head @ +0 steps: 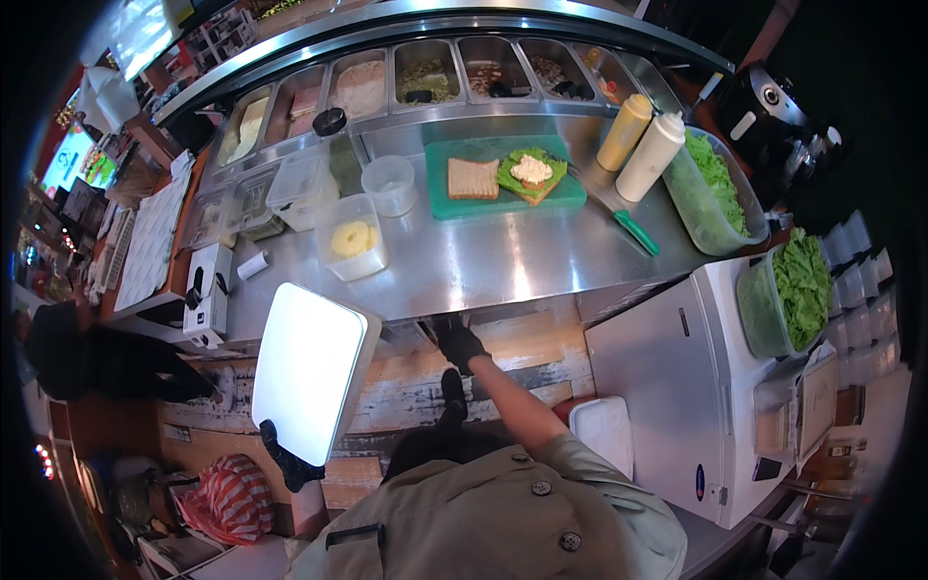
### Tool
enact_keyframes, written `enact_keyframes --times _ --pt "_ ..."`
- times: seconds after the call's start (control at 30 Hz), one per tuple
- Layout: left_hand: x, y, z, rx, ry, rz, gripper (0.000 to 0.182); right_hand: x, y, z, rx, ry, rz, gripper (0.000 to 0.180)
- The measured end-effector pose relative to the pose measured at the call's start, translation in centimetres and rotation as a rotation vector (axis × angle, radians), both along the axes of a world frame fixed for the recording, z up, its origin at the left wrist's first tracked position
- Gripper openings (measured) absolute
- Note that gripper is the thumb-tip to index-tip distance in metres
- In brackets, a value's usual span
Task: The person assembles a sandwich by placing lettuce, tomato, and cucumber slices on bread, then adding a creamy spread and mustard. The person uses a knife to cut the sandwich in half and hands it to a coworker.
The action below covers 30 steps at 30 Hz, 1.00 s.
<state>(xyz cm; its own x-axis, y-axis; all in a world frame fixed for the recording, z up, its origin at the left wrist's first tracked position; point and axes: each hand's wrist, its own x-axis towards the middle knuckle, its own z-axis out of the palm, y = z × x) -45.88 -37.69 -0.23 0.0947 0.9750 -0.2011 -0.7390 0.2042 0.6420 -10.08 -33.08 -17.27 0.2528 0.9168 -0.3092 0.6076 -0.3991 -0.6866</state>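
My left hand point(290, 457), in a black glove, grips the near edge of a plastic container with a glossy white lid point(312, 370). The container is held tilted in front of the counter, and its contents are hidden. My right hand point(460, 344), also gloved in black, reaches to the front edge beneath the steel counter point(435, 275); its fingertips are in shadow, so its grip cannot be made out. On the green cutting board point(507, 210) lie a slice of bread point(473, 179) and a second slice topped with lettuce and a pale chunky spread point(531, 170).
A green-handled knife point(636, 232) lies near two squeeze bottles point(649, 159) and a lettuce tub point(714, 239). Pineapple rings sit in a clear container point(353, 264). Steel food pans point(428, 72) line the back. A white freezer point(652, 391) stands right; another person point(72, 348) is left.
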Motion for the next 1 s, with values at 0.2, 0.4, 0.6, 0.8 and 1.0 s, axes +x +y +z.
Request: enact_keyframes --times 0.2,0.4,0.6,0.8,1.0 --pt "-2.6 -8.5 -2.6 -0.21 0.128 -0.063 0.065 -2.2 -8.3 -0.2 0.261 0.029 -0.035 0.056" --pt "2.5 -10.6 -7.6 -0.378 0.263 -0.51 0.068 -4.5 -28.4 -1.5 -0.089 0.244 -0.454 0.068" --pt "17.3 -6.2 -17.5 -0.485 0.243 -0.717 0.064 0.5 -41.8 0.5 0.073 0.236 -0.544 0.057" --pt "29.8 1.2 -25.5 -0.312 0.331 -0.718 0.089 1.9 -45.3 2.7 -0.287 -0.125 -0.58 0.061" --pt "36.0 7.1 -30.9 -0.45 0.054 -0.537 0.067 0.7 -43.5 3.1 -0.341 -0.199 -0.557 0.059"
